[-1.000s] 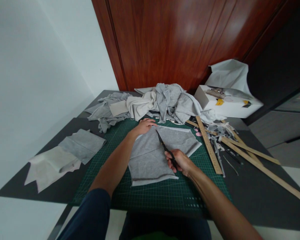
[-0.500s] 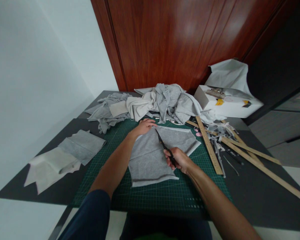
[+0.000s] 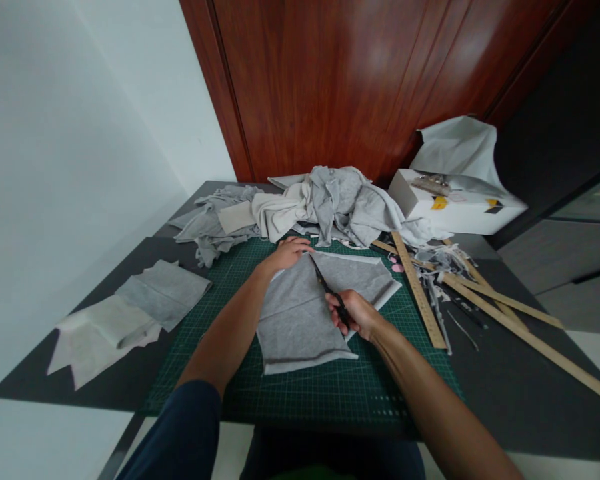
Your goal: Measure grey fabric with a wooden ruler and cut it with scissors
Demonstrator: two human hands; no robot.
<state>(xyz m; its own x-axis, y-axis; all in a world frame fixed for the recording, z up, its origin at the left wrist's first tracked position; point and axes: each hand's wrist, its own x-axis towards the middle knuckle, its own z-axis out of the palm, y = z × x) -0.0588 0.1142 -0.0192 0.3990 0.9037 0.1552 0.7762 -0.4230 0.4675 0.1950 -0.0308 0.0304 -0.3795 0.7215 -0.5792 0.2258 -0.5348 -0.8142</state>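
Grey fabric [image 3: 295,317] lies spread on a green cutting mat [image 3: 310,400], with pale edges showing along its borders. My right hand [image 3: 353,313] is closed around the handles of black scissors [image 3: 322,279]. The blades point up and left, and their tips reach the far edge of the fabric. Just beyond those tips my left hand [image 3: 291,251] lies flat on the fabric's far left corner, fingers stretched to the right. Whether the blades are parted is too small to tell.
Crumpled grey and white fabric [image 3: 330,200] is heaped along the back. Cut pieces [image 3: 165,290] lie at left. To the right are a wooden ruler [image 3: 417,290], more wooden strips [image 3: 530,333], fabric scraps [image 3: 443,257] and a white box [image 3: 460,210].
My right hand and the scissors have shifted very slightly up and left. My left hand and the fabric stay in place.
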